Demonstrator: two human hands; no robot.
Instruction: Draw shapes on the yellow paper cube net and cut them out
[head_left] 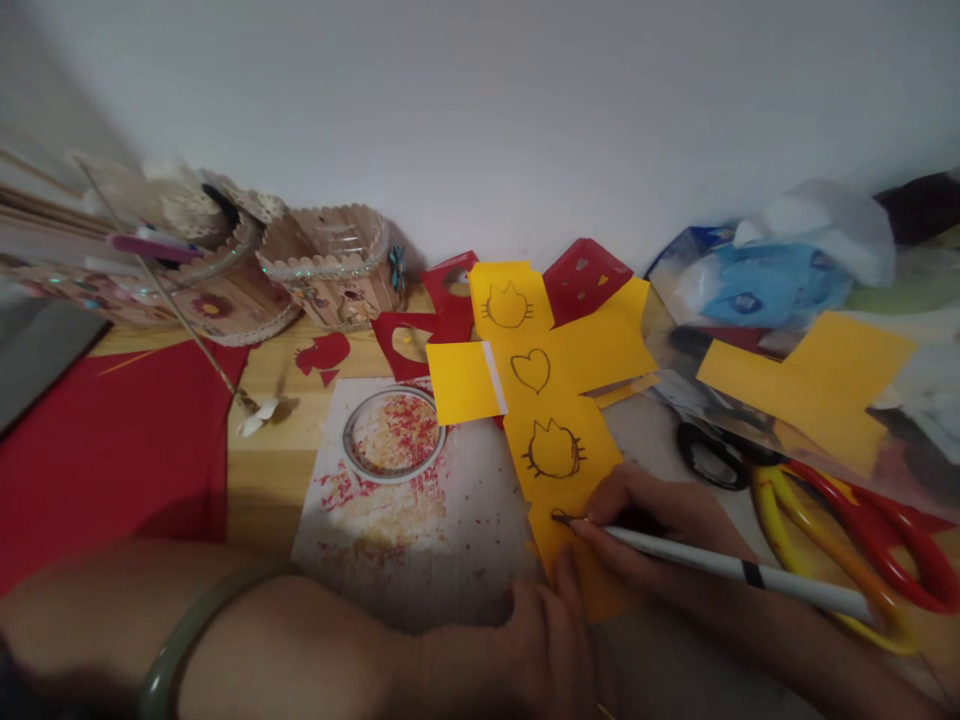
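A cross-shaped yellow paper [487, 385] bears two cat faces with whiskers and, between them, a heart, all in dark lines. My right hand [660, 530] grips a white pencil [697, 558], its dark tip touching the lowest panel at a small curved line. Against the bottom of the same paper rests my left hand [551, 630], fingers bent and partly lost in shadow; whether they press together is unclear. Under the paper lies a stained white board [480, 540] with a round ring [347, 440] on it.
Scissors [802, 510] with yellow and red handles lie at the right, near more yellow paper [806, 380]. Wooden stick containers [337, 270] stand at the back left. Red paper [180, 430] covers the left side. A blue packet [780, 285] is at the back right.
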